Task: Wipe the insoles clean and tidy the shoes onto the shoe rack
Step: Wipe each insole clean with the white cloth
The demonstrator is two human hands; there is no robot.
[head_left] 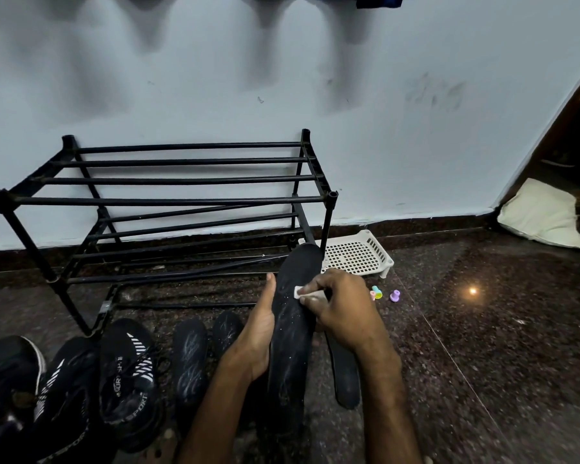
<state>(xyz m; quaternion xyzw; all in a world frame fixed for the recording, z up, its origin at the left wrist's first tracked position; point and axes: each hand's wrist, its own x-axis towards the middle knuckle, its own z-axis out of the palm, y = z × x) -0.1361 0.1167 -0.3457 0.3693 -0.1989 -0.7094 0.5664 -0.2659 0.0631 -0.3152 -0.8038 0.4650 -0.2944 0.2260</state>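
- The left hand (255, 333) held the long black insole (292, 346) upright in front of the person. Its thumb lay straight up the insole's left edge, and its fingers were hidden behind the insole.
- The right hand (342, 309) pinched a small white wipe (298, 291) between curled fingers and pressed it against the upper half of the insole's face. Most of the wipe was covered by the fingers.
- Pale specks and faint smears showed on the insole; its lower end was lost in shadow between the forearms.
- The black metal two-tier shoe rack (181, 199) stood against the pale blue wall (416, 145), and no shoes were on its bars.
- Two shorter dark insoles (190, 360) (226, 329) lay on the dark speckled stone floor (499, 346) left of the held one. A third black insole (345, 376) lay to the right, partly under the right wrist.
- Two black sport shoes with white stripes (128, 373) (64, 390) sat on the floor at lower left. A black shoe with a pale sole edge (7, 373) beside them was cut off by the frame.
- A white perforated plastic tray (355, 254) sat just beside the rack's right leg, its near corner hidden behind the insole tip.
- Small pastel plastic pieces (376, 292) (395, 295) lay near the right hand, too small to identify.
- A cream cushion (543, 216) leaned in the far right corner.
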